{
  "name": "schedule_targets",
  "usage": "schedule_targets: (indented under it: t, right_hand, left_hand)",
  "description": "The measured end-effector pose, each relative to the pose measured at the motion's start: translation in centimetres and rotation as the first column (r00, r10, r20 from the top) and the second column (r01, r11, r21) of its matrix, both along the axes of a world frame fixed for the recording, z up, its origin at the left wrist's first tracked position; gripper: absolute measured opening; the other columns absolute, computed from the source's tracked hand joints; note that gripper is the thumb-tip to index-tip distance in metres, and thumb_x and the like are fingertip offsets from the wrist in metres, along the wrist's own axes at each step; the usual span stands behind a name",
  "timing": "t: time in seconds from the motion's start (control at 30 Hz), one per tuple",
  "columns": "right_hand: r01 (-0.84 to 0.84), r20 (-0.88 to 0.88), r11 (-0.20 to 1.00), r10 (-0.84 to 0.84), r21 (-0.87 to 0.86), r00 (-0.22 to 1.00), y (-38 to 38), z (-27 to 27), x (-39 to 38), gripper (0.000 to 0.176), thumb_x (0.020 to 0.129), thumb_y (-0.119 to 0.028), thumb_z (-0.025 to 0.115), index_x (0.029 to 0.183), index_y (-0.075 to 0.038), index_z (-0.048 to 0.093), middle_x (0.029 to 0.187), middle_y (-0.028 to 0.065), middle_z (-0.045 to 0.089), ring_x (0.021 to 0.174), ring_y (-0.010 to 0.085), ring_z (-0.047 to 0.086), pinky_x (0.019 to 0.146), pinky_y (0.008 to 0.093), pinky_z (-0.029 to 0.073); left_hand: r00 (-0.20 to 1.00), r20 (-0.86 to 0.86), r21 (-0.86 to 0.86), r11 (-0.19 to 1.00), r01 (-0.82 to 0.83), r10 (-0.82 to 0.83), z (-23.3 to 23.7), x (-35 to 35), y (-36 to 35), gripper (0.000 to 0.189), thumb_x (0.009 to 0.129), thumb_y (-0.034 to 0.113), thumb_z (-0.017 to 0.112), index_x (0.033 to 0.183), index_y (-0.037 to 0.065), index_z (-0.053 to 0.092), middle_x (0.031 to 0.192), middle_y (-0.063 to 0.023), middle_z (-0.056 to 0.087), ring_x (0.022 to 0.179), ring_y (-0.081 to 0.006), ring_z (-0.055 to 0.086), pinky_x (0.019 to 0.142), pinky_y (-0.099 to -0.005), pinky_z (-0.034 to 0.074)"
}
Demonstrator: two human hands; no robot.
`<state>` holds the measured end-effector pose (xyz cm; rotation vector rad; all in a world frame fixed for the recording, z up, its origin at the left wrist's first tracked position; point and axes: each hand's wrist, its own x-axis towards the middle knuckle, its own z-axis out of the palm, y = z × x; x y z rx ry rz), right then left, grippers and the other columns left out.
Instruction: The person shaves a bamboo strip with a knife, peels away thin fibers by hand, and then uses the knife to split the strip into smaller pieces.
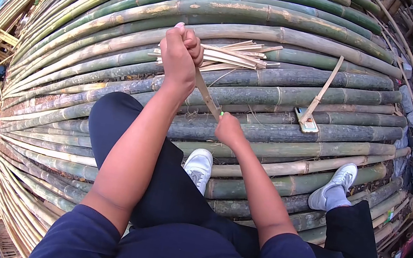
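Centre-left: left hand (180, 52) clenched on the upper end of the bamboo strip (206, 94). The strip runs diagonally down-right to the right hand (228, 128), closed on its lower end. Upper centre: sliver bundle (236, 57) lying on the bamboo poles (306, 97). Right of centre: phone (307, 122).

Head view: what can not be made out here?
All in the head view:
- What the right hand grips: covered by its fingers; only a green tip shows.
- Top of the strip: inside the left hand.
- Screen of the phone: too small.
- Ends of the poles: cut by the lens edge.
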<state>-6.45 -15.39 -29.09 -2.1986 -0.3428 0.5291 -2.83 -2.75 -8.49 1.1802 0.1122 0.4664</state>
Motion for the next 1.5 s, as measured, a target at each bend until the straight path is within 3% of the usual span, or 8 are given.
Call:
schedule_targets:
  t: [0.17, 0.37, 0.57, 0.83, 0.97, 1.07, 1.27, 1.5]
  right_hand:
    - [-0.147, -0.069, 0.975, 0.137, -0.166, 0.988, -1.0, -7.3, -1.2, 0.021, 0.085, -0.011, 0.057, 0.089, 0.008, 0.064, 0.095, 0.0307, 0.064, 0.092, 0.0454, 0.063, 0.082, 0.0492, 0.05]
    - [-0.086, -0.115, 0.996, 0.09, 0.04, 0.989, -1.4, 4.8, 1.4, 0.026, 0.092, -0.016, 0.051, 0.086, 0.008, 0.061, 0.085, 0.0319, 0.063, 0.085, 0.047, 0.062, 0.078, 0.0506, 0.05]
    - [-0.129, -0.015, 0.985, 0.129, -0.112, 0.992, 0.1, -7.7, -1.4, 0.031, 0.093, -0.017, 0.051, 0.083, 0.011, 0.058, 0.077, 0.0276, 0.064, 0.066, 0.0407, 0.065, 0.062, 0.0474, 0.051]
    - [-0.062, -0.297, 0.996, 0.078, 0.065, 0.952, -0.6, 5.1, 1.2, 0.035, 0.094, -0.02, 0.049, 0.081, 0.012, 0.058, 0.07, 0.0248, 0.063, 0.051, 0.0324, 0.063, 0.047, 0.0425, 0.049]
    - [-0.097, -0.059, 0.991, 0.092, -0.088, 0.994, 2.0, -4.8, -0.8, 0.034, 0.094, -0.018, 0.049, 0.081, 0.011, 0.058, 0.072, 0.026, 0.065, 0.056, 0.0323, 0.066, 0.049, 0.0436, 0.051]
    - [-0.055, -0.368, 0.99, 0.004, -0.128, 0.93, 0.3, -3.6, -0.8, 0.025, 0.083, -0.012, 0.057, 0.09, 0.011, 0.062, 0.082, 0.0247, 0.067, 0.06, 0.033, 0.068, 0.056, 0.0436, 0.055]
    - [-0.104, -0.296, 0.995, 0.101, 0.008, 0.95, -1.1, 6.9, 1.6, 0.039, 0.098, -0.024, 0.045, 0.086, 0.011, 0.059, 0.068, 0.0174, 0.062, 0.046, 0.0263, 0.057, 0.044, 0.0414, 0.047]
    - [-0.078, -0.154, 0.994, 0.065, -0.081, 0.986, 1.0, -7.1, -1.5, 0.028, 0.088, -0.016, 0.053, 0.084, 0.011, 0.062, 0.075, 0.026, 0.066, 0.059, 0.0358, 0.067, 0.055, 0.0462, 0.053]
  left_hand:
    - [1.0, -0.027, 0.049, 0.999, -0.008, 0.01, 0.4, -0.1, -0.8, 0.042, 0.094, 0.035, 0.036, 0.058, 0.015, 0.026, 0.05, 0.003, 0.02, 0.043, -0.0102, 0.017, 0.042, -0.0298, 0.014]
    - [0.999, -0.034, 0.055, 0.998, -0.028, 0.03, 0.3, -0.2, -0.5, 0.042, 0.092, 0.035, 0.037, 0.058, 0.015, 0.025, 0.049, 0.0025, 0.02, 0.043, -0.011, 0.015, 0.043, -0.0303, 0.014]
    - [0.999, -0.031, 0.053, 0.998, -0.039, 0.041, 0.3, 0.1, -0.5, 0.041, 0.092, 0.034, 0.037, 0.058, 0.014, 0.025, 0.049, 0.0024, 0.02, 0.043, -0.0111, 0.015, 0.042, -0.0303, 0.014]
    - [0.998, -0.043, 0.052, 0.998, -0.035, 0.037, 0.4, -0.4, -0.4, 0.041, 0.093, 0.033, 0.036, 0.058, 0.014, 0.025, 0.049, 0.0023, 0.02, 0.043, -0.0111, 0.015, 0.043, -0.0306, 0.014]
    - [1.0, -0.007, 0.066, 0.998, 0.01, -0.009, 0.0, -0.2, -0.7, 0.043, 0.096, 0.034, 0.036, 0.059, 0.013, 0.029, 0.049, 0.0033, 0.024, 0.041, -0.0094, 0.021, 0.041, -0.0285, 0.016]
    - [1.0, -0.008, 0.073, 0.997, 0.024, -0.023, 0.0, -0.4, -0.9, 0.043, 0.096, 0.034, 0.035, 0.059, 0.013, 0.029, 0.049, 0.0031, 0.024, 0.041, -0.0094, 0.021, 0.041, -0.0285, 0.016]
    - [0.999, -0.038, 0.069, 0.998, 0.0, 0.003, 0.5, -0.7, -0.8, 0.041, 0.094, 0.032, 0.036, 0.059, 0.014, 0.025, 0.05, 0.0021, 0.021, 0.043, -0.0109, 0.016, 0.042, -0.0306, 0.014]
    - [0.999, -0.014, 0.051, 0.998, 0.033, -0.033, 0.2, -1.5, -0.2, 0.042, 0.093, 0.033, 0.036, 0.057, 0.014, 0.024, 0.049, 0.002, 0.02, 0.043, -0.0113, 0.014, 0.043, -0.0308, 0.014]
